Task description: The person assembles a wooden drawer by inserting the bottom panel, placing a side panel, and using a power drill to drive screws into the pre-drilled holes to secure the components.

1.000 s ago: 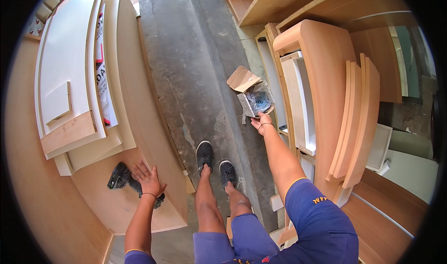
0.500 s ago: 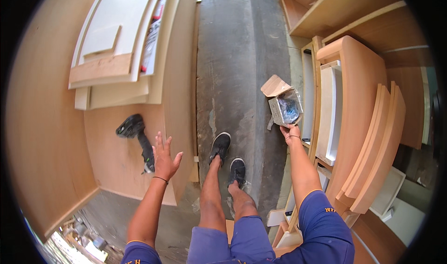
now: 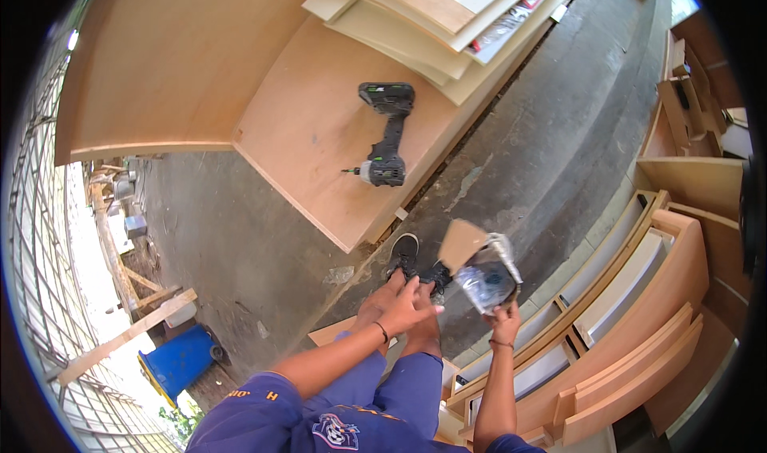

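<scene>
My right hand holds up a small open cardboard box with a clear plastic bag inside; its brown flap stands open to the left. My left hand hovers just left of the box, fingers apart and pointing toward it, holding nothing. A black and green cordless drill lies on a large wooden board on the floor ahead, well away from both hands. My shoes stand on the grey concrete floor below the hands.
Stacked wooden panels lie at the top over the board. Curved wooden cabinet parts and drawers stand at the right. A blue bin and wooden beams sit at the lower left near a fence.
The view has swung left. My left hand has come from near the drill across to the box. My right hand has drawn the box in closer to me.
</scene>
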`<move>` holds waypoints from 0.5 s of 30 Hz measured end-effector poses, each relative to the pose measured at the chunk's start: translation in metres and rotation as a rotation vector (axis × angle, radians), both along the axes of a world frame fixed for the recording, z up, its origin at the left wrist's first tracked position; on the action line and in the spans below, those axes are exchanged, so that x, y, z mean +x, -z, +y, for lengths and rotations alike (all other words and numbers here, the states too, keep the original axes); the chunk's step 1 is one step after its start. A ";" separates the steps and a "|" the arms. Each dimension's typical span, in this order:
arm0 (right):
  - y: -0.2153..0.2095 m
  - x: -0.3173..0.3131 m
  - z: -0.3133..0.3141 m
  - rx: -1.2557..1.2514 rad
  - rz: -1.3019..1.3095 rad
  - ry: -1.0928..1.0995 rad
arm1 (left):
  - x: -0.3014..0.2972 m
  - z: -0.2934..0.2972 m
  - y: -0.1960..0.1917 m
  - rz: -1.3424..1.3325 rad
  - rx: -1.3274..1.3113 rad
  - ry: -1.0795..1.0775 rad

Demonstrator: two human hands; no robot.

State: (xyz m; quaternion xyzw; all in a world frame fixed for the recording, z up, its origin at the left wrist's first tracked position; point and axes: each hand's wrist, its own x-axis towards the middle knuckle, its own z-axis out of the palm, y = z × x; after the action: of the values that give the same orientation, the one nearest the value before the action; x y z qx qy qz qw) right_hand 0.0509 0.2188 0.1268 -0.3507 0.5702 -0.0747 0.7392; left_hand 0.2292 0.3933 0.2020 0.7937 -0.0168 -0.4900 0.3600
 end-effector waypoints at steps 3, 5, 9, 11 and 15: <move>-0.051 0.039 0.031 0.001 -0.019 -0.218 | -0.023 0.018 0.023 0.279 -0.213 -0.325; -0.067 0.067 0.053 -0.087 0.003 -0.367 | -0.016 0.028 0.019 0.482 -0.281 -0.700; -0.081 0.127 0.065 -0.498 -0.031 -0.815 | 0.029 0.075 0.023 0.553 -0.441 -1.061; -0.090 0.138 0.052 -0.682 -0.130 -0.917 | 0.063 0.065 -0.001 0.476 -0.477 -1.039; -0.085 0.051 -0.015 -0.853 0.088 -1.111 | 0.105 0.088 0.012 0.320 -0.443 -1.061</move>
State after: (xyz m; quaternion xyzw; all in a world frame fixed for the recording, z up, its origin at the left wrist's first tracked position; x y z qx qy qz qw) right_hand 0.1018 0.2036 0.2119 -0.8523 0.2569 0.1109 0.4420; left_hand 0.3339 0.4813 0.1903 0.5161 0.3346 -0.3417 0.7106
